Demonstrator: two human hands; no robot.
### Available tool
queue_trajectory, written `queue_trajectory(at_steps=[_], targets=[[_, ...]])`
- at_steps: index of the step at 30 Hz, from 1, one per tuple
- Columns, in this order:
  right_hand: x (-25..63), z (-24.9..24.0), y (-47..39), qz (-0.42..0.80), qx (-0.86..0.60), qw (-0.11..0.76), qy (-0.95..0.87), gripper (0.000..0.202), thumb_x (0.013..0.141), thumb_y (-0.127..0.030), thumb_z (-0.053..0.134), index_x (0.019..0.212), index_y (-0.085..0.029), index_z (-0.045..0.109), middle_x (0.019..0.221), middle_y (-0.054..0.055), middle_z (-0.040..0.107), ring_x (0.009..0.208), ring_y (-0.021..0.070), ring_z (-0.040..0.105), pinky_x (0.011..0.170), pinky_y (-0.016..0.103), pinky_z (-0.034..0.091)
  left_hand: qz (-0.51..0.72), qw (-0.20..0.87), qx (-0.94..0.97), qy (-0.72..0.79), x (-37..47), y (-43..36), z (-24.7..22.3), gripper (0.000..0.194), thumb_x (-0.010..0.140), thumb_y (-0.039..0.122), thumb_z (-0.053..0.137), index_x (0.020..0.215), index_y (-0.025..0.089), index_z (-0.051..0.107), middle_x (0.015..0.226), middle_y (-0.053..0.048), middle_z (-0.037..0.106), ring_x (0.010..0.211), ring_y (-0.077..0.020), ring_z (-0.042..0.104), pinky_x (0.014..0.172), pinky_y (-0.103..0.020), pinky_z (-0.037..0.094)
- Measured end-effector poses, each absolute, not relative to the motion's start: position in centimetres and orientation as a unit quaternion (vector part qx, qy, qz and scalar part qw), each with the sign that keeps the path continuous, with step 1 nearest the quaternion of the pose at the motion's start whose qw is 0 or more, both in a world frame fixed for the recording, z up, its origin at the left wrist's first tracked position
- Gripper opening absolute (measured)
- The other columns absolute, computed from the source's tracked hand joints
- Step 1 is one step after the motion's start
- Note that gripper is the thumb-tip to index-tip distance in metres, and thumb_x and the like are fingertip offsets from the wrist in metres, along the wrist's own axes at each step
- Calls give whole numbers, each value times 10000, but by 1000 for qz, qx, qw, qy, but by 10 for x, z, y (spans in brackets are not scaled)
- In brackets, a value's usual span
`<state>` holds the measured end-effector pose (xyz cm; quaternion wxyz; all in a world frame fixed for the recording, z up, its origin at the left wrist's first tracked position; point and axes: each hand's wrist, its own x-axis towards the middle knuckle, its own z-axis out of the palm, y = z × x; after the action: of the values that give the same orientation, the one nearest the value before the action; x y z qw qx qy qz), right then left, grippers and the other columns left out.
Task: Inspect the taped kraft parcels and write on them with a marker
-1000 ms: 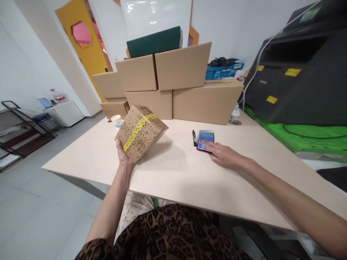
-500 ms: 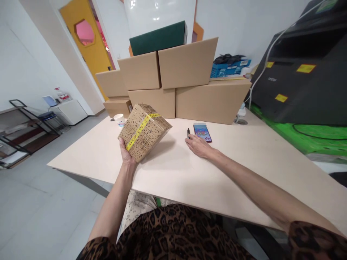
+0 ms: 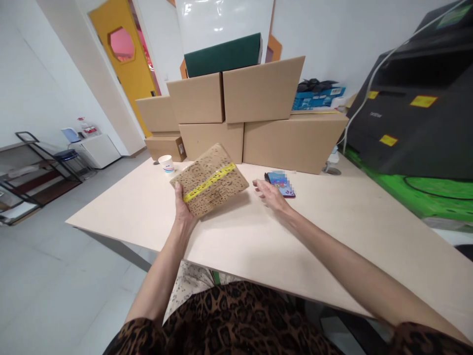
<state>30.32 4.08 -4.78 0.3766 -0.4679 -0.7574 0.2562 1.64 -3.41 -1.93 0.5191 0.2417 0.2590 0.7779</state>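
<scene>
A patterned cardboard box (image 3: 207, 185) with dark marks and a band of yellow tape is tilted above the table. My left hand (image 3: 184, 207) grips its lower left corner, thumb on the near face and the other fingers hidden behind. My right hand (image 3: 272, 195) hovers just right of the box, apart from it, with its fingers partly bent and nothing seen in them. Behind that hand lies a phone (image 3: 284, 184) with a lit screen. A black pen (image 3: 266, 176) lies at the phone's left edge, partly hidden by the right hand.
Plain cardboard boxes (image 3: 264, 91) are stacked along the table's back, topped by a dark green box-like item (image 3: 223, 55). A paper cup (image 3: 166, 163) stands at the back left of the pale table (image 3: 314, 236). A large black printer (image 3: 406, 118) is at the right.
The patterned box has turned in my left hand and shifted right. My right hand has lifted off the pen and come toward the box. The pen now lies against the phone.
</scene>
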Motion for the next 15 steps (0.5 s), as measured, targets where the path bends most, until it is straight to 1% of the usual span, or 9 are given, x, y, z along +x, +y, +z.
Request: queue_trajectory(at_steps=[1, 3, 5, 7, 9, 12, 15], targets=[[301, -49, 33, 322, -450, 426, -716, 642, 1044, -679, 290, 1317, -241, 671, 1305, 115, 735, 1143, 277, 687, 873, 384, 566, 777, 501, 269, 269, 20, -31, -20, 598, 830, 604, 789, 1271, 209, 704, 1208, -96, 800, 1294, -331, 687, 1126, -456, 545], [300, -50, 19, 455, -403, 498, -618, 640, 943, -773, 485, 1327, -295, 667, 1402, 91, 697, 1234, 291, 659, 919, 405, 570, 774, 465, 325, 281, 27, -25, -22, 643, 767, 539, 878, 1302, 236, 693, 1290, -74, 778, 1355, -310, 650, 1155, -415, 517], [300, -51, 6, 532, -374, 519, -555, 645, 863, -802, 603, 1294, -327, 678, 1438, 69, 681, 1272, 302, 641, 944, 431, 573, 757, 462, 361, 286, 34, -21, -24, 657, 789, 569, 857, 1338, 251, 683, 1346, -71, 757, 1415, -294, 605, 1176, -399, 494], [303, -51, -3, 570, -367, 520, -519, 647, 832, -811, 640, 1271, -337, 681, 1443, 57, 681, 1280, 308, 638, 956, 454, 575, 730, 497, 363, 298, 39, -20, -26, 634, 868, 660, 743, 1342, 243, 693, 1348, -82, 759, 1435, -298, 589, 1185, -419, 488], [306, -50, -9, 597, -367, 517, -491, 642, 819, -819, 652, 1238, -334, 691, 1421, 53, 698, 1271, 308, 647, 977, 467, 569, 707, 529, 342, 320, 42, -20, -28, 629, 926, 713, 630, 1336, 242, 705, 1324, -78, 773, 1414, -314, 609, 1186, -452, 492], [307, -47, -16, 623, -351, 512, -476, 627, 821, -826, 646, 1198, -329, 710, 1396, 47, 716, 1286, 301, 646, 1018, 464, 551, 693, 549, 312, 347, 41, -22, -31, 601, 970, 707, 559, 1346, 261, 702, 1310, -52, 782, 1388, -313, 632, 1189, -463, 494], [303, -43, -22, 628, -325, 524, -475, 616, 830, -829, 628, 1204, -346, 712, 1397, 23, 719, 1342, 294, 616, 1045, 458, 537, 709, 541, 309, 330, 34, -28, -31, 575, 1005, 682, 511, 1315, 241, 713, 1285, -64, 790, 1357, -300, 653, 1170, -454, 506]])
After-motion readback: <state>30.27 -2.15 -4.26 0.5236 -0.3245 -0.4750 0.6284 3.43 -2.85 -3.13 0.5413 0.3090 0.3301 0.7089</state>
